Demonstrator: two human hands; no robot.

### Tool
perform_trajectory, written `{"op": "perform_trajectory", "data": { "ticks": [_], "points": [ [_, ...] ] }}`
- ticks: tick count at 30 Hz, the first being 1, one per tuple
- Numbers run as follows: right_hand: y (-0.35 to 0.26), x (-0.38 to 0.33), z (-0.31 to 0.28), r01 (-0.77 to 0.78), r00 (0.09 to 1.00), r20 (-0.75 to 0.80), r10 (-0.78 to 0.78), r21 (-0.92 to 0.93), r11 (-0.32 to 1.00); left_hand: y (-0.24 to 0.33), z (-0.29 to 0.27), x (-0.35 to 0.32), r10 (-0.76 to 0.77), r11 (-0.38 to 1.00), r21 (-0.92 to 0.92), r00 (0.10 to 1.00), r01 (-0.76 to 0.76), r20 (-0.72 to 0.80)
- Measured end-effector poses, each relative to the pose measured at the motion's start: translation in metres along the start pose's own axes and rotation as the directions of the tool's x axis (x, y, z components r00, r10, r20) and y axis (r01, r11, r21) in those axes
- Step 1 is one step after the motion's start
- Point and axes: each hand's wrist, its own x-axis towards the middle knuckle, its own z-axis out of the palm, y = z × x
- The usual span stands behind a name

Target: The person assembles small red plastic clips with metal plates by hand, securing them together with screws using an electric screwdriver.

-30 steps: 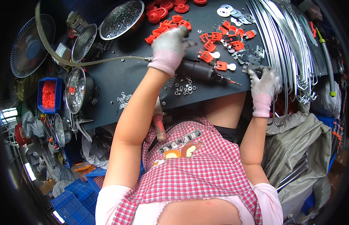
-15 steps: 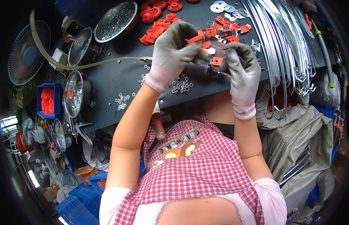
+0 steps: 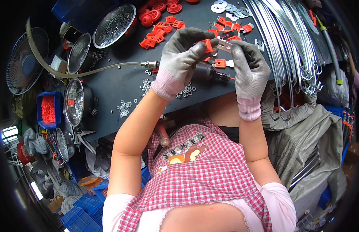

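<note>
Both hands wear grey-coated work gloves and are raised over the dark table. My left hand (image 3: 178,58) is closed on a small red plastic clip (image 3: 207,45), pinched between thumb and fingers. A thin flat metal plate (image 3: 225,46) is pinched in my right hand (image 3: 252,69), its free end close to the red clip. Whether plate and clip touch, I cannot tell. Beneath the hands lies a black air screwdriver (image 3: 204,71), partly hidden by my left glove, its hose (image 3: 110,65) running left. Just beyond the hands are more red clips (image 3: 152,37), some with metal plates in them.
Small nuts (image 3: 124,107) lie scattered on the table. Metal bowls of hardware, including a large bowl (image 3: 114,26), line the left side. Long bent metal rods (image 3: 270,42) are stacked at the right. Round metal discs (image 3: 225,7) lie far back; a blue bin (image 3: 49,110) stands left.
The plate in my right hand has turned and now shows its broad face near the clip. My left hand has shifted slightly, still holding the clip. The whole view has tilted a little.
</note>
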Motion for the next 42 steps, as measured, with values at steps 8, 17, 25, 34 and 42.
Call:
{"op": "perform_trajectory", "data": {
  "ticks": [8, 17, 25, 34, 42],
  "points": [
    [0.0, -0.004, 0.0, -0.009, 0.994, 0.105, 0.037, -0.258, 0.966, -0.004, -0.007, 0.0, 0.193, 0.914, 0.346, 0.977, -0.213, 0.09],
    [-0.001, -0.002, 0.0, 0.024, 0.961, 0.258, 0.102, -0.445, 0.895, -0.014, -0.007, -0.003, 0.253, 0.849, 0.425, 0.948, -0.313, 0.193],
    [0.046, 0.025, -0.008, 0.164, 0.98, 0.16, -0.117, -0.317, 0.934, -0.016, -0.012, 0.007, 0.142, 0.758, 0.619, 0.978, -0.207, 0.153],
    [0.048, 0.023, -0.012, 0.275, 0.944, 0.32, 0.075, -0.893, 0.356, 0.029, -0.084, 0.046, 0.213, -0.611, 0.758, 0.97, 0.228, -0.12],
    [0.037, 0.053, -0.09, 0.122, 0.988, 0.137, 0.072, -0.976, 0.183, 0.029, -0.09, 0.048, 0.257, -0.526, 0.809, 0.956, 0.263, -0.144]
  ]
}}
